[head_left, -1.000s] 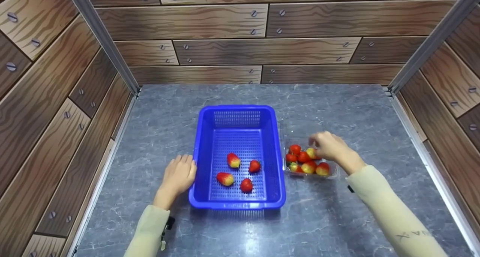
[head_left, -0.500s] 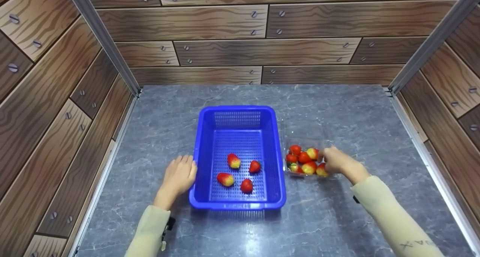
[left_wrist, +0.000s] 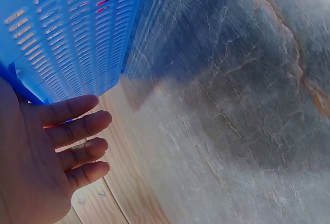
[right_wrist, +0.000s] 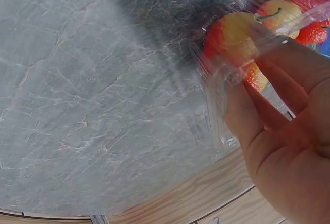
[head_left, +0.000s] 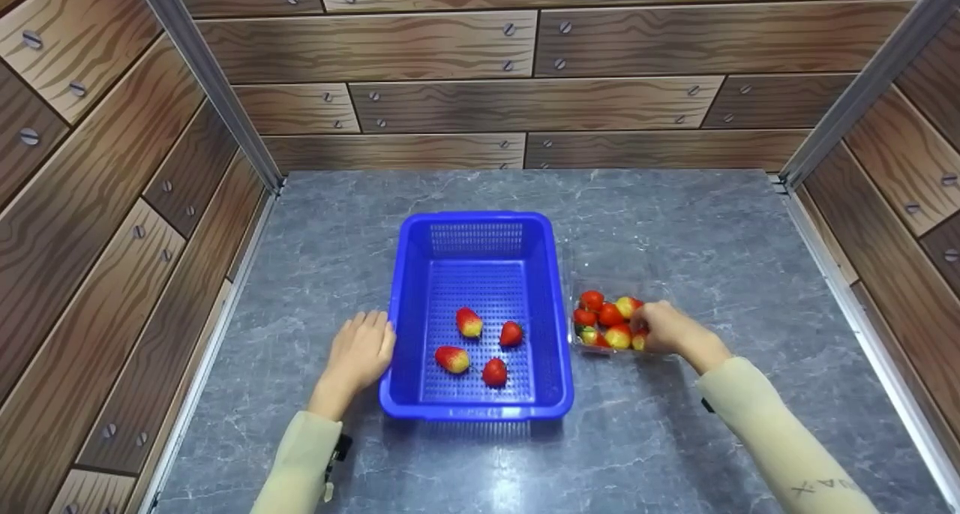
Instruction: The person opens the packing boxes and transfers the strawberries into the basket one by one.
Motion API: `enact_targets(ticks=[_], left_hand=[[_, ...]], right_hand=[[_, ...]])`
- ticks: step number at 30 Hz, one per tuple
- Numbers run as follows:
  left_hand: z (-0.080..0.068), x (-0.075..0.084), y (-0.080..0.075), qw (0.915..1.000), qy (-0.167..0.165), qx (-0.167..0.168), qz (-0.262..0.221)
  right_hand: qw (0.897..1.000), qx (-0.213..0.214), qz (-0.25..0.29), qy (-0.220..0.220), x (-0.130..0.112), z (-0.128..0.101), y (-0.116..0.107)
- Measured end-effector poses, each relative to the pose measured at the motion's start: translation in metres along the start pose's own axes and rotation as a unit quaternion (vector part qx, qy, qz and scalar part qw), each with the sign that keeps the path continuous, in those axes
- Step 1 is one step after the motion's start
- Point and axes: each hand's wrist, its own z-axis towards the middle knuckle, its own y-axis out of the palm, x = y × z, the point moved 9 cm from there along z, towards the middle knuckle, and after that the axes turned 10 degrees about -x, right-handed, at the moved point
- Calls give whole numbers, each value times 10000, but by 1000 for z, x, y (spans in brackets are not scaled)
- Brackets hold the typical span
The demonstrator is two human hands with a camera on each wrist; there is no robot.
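Basket (head_left: pixel 480 412) on table (head_left: pixel 315 251), four fruits (head_left: pixel 494 372) in it toward near end; tray (head_left: pixel 598 350) of more fruit (head_left: pixel 618 337) just right.

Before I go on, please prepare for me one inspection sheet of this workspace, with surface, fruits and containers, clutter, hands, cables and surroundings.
Surface: grey marbled tabletop, light glare near the front.
Things: blue plastic basket holds two red-and-yellow fruits and two red strawberries; clear plastic container, to its right, holds more fruit.
Clutter: nothing seen.
Hands: left hand rests against the basket's left side; right hand is at the container, its fingers around another red-and-yellow fruit; grip firmness cannot be told.
Cables: nothing seen.
Surroundings: wood-plank-patterned walls with grey metal edging.
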Motion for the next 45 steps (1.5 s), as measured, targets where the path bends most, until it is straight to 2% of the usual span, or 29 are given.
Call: enact_targets(ticks=[8,17,26,33,40,45], left_hand=[[-1,0,-1,9999,69,121,44],[0,-1,2,9999,-67,-76,-61],[-1,0,2,9999,-73,-86,-97],[-1,3,-3,9997,127,220,17],[0,2,-3,9999,57,114,-35],[0,0,-1,10000,3,18,-52]], right_hand=[[10000,2,-31,33,0,3,5],[9999,45,-110,81,0,5,7],[9999,128,-80,-11,2,7,9],[9998,117,-34,-134,-2,6,5],[9998,192,52,-92,-3,4,-4],[9998,107,113,119,-3,1,-10]])
